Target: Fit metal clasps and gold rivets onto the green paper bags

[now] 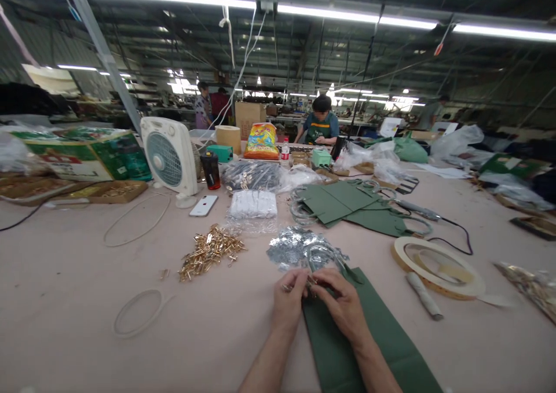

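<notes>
My left hand and my right hand meet at the top end of a long dark green panel, fingers pinched together. Between the fingertips shows a little of a small gold metal fitting; its exact shape is mostly hidden. A grey-green looped cord handle rises just beyond the fingers. Behind it lie many small silvery plastic packets. To the left is a loose heap of gold metal fittings.
More green panels with cord handles lie ahead, near a corded hand tool. Tape rolls and a grey rolled piece are right. A phone, fan and tumbler stand left. A co-worker sits opposite.
</notes>
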`<act>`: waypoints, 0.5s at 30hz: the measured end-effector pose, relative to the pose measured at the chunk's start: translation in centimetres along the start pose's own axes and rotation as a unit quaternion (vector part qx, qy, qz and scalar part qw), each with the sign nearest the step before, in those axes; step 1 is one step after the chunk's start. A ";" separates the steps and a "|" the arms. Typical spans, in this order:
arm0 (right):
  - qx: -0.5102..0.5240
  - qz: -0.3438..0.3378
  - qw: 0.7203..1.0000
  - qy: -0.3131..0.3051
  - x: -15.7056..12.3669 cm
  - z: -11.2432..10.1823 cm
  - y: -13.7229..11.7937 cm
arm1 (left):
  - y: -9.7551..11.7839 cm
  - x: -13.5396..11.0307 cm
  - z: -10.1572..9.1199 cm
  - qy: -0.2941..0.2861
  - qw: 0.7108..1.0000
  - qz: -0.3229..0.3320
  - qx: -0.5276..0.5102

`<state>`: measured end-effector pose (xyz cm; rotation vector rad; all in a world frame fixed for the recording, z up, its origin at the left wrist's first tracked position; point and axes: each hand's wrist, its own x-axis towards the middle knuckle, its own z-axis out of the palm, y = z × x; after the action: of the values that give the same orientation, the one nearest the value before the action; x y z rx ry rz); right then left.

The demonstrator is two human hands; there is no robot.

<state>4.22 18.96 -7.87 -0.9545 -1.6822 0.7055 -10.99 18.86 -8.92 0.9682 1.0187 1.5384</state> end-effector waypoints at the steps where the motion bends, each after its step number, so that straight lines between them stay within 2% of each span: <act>1: -0.005 0.002 1.000 0.003 0.0 0.0 0.1 | 0.0 0.0 0.0 -0.001 1.000 0.007 0.001; 5: -0.024 0.005 1.000 0.012 0.2 0.0 0.3 | -0.3 0.0 -0.2 0.002 1.000 0.021 0.012; 9: -0.069 -0.026 0.997 0.008 0.2 0.0 0.2 | -0.6 0.0 0.0 0.006 0.999 0.026 0.033; 15: -0.091 -0.054 0.994 0.025 0.1 0.2 -0.6 | 0.1 -0.2 0.5 -0.006 0.997 0.038 0.065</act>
<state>3.83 18.70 -7.39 -0.9907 -1.7604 0.4591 -10.51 18.71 -8.72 1.1166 1.0960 1.5419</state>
